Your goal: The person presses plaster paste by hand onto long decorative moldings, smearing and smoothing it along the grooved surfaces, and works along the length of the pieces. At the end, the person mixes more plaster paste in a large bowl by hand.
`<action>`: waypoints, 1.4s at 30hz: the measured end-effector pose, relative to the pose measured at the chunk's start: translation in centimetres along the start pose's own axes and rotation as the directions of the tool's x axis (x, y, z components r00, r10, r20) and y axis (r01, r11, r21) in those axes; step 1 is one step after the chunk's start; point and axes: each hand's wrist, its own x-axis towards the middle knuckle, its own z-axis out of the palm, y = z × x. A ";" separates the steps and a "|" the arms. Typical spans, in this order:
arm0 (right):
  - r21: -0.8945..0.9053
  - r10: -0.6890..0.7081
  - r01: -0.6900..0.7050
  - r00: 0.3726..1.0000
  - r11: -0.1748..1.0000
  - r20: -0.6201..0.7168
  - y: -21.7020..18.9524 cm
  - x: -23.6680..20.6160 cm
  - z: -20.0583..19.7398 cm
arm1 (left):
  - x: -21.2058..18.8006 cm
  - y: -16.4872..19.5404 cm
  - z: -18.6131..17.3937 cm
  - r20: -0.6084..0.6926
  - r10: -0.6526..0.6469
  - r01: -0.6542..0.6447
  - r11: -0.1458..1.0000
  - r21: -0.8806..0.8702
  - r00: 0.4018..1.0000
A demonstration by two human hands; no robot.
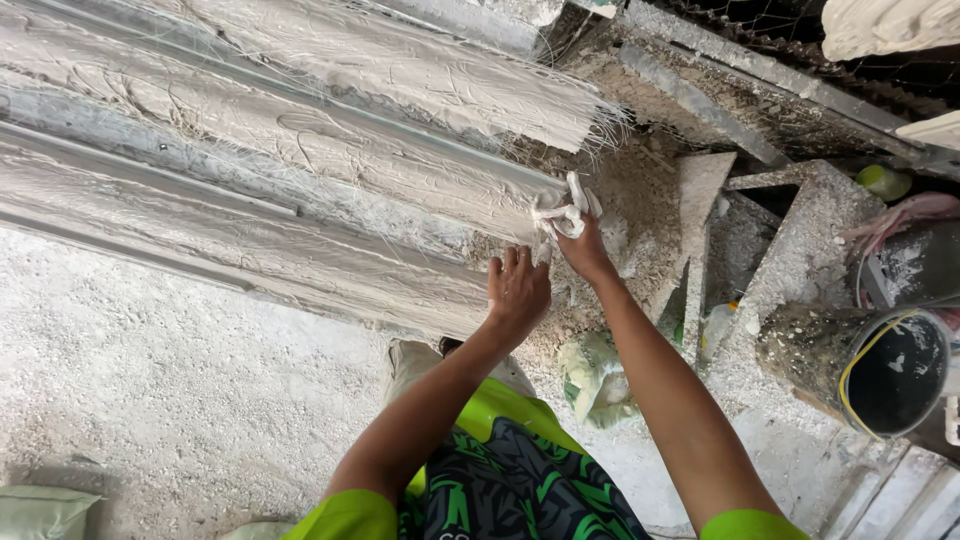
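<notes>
**Wet plaster at the end of the long moulding**

A lump of wet white plaster [565, 212] sits at the right end of the long plaster moulding [300, 170], clamped in the right hand [582, 245]. The left hand [518, 290] lies flat, fingers apart, on the moulding's lower edge just beside it. Loose fibres [590, 125] fray from the upper end. A black bucket [895, 375] stands well apart, right.

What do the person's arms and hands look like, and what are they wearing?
Both arms are bare from the short sleeves down. The sleeves are bright lime green, on a shirt with a black and green pattern in the middle. No gloves, watch or rings show. The left hand looks dusty, and the right hand has white wet plaster on its fingers.
</notes>
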 end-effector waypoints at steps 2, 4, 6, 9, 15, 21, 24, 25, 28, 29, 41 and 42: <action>0.022 0.003 -0.003 1.000 1.000 0.017 -0.3 0.1 -0.3 | 0.1 0.4 0.6 -0.054 -0.057 0.052 0.994 -0.100 0.997; 0.012 0.071 -0.072 0.996 0.997 0.053 -0.4 0.1 -0.4 | 0.6 0.2 0.4 -0.002 -0.116 0.113 0.975 -0.193 0.993; -0.028 0.178 -0.176 0.979 0.984 0.099 -0.3 0.1 -0.4 | 1.0 -0.5 -0.4 0.016 -0.171 0.169 0.941 -0.292 0.985; -0.248 -0.226 0.221 0.974 0.943 0.007 -0.1 -0.1 -0.5 | 1.1 -2.8 -2.0 0.128 -0.336 0.360 0.862 -0.357 0.933; -0.704 -0.466 0.516 0.836 0.488 0.289 -0.3 -1.0 -1.9 | 1.3 -3.9 -2.9 0.026 -0.432 0.402 0.814 -0.419 0.901; -0.697 -0.508 0.709 0.642 0.106 0.575 -3.3 0.6 -0.9 | 1.7 -2.4 -2.3 0.094 -0.447 0.450 0.824 -0.344 0.890; -0.735 -0.389 0.656 0.640 -0.173 0.662 -5.8 1.8 1.1 | 1.4 -4.1 -2.8 0.101 -0.494 0.490 0.775 -0.400 0.864; -0.728 -0.395 0.659 0.627 -0.191 0.671 -6.8 2.3 2.1 | 1.3 -4.8 -3.1 0.064 -0.509 0.489 0.774 -0.402 0.859; -0.711 -0.435 0.673 0.587 -0.206 0.682 -10.3 3.2 5.5 | 1.0 -6.9 -3.9 -0.206 -0.539 0.462 0.825 -0.326 0.817; -0.704 -0.462 0.684 0.570 -0.193 0.680 -11.4 3.3 6.7 | 0.9 -7.6 -4.2 -0.226 -0.548 0.469 0.822 -0.323 0.806; -0.578 -0.607 0.813 0.496 0.073 0.621 -22.0 5.6 17.6 | 0.2 -19.0 -10.2 -0.397 -0.557 0.499 0.830 -0.247 0.729; -0.572 -0.604 0.816 0.497 0.083 0.623 -22.5 5.9 18.4 | 0.4 -20.1 -10.4 -0.412 -0.552 0.505 0.833 -0.229 0.725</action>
